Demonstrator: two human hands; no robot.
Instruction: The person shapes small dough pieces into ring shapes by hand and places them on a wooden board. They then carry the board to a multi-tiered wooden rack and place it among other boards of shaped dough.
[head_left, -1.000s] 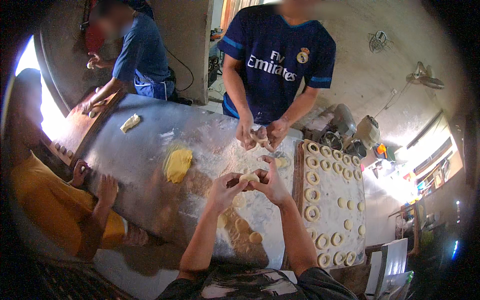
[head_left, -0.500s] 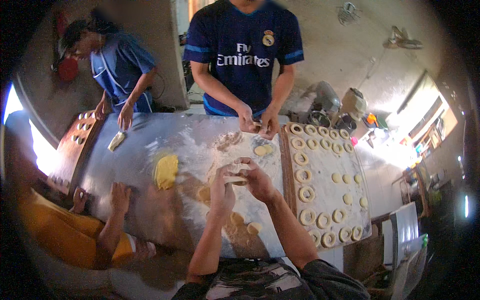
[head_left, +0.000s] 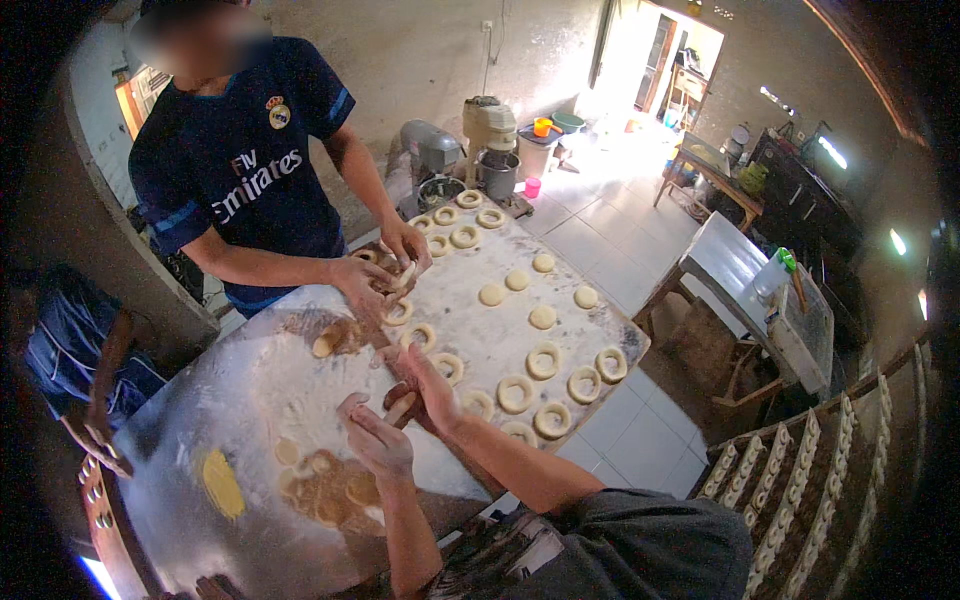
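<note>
The dough piece (head_left: 401,408) is suspended between my two hands above the edge of the steel table (head_left: 180,440). My left hand (head_left: 378,438) pinches its lower end; my right hand (head_left: 428,388) pinches its upper end, fingertips partly hidden. Step in hand, as I judge it: shaping by finger pressure. The next move calls for even, light thumb pressure to avoid tearing. At 1 o'clock: floured board (head_left: 470,300) bearing dough rings (head_left: 543,345). At 12 o'clock: co-worker's hands (head_left: 365,285). At 8 o'clock: yellow slab (head_left: 222,485).
</note>
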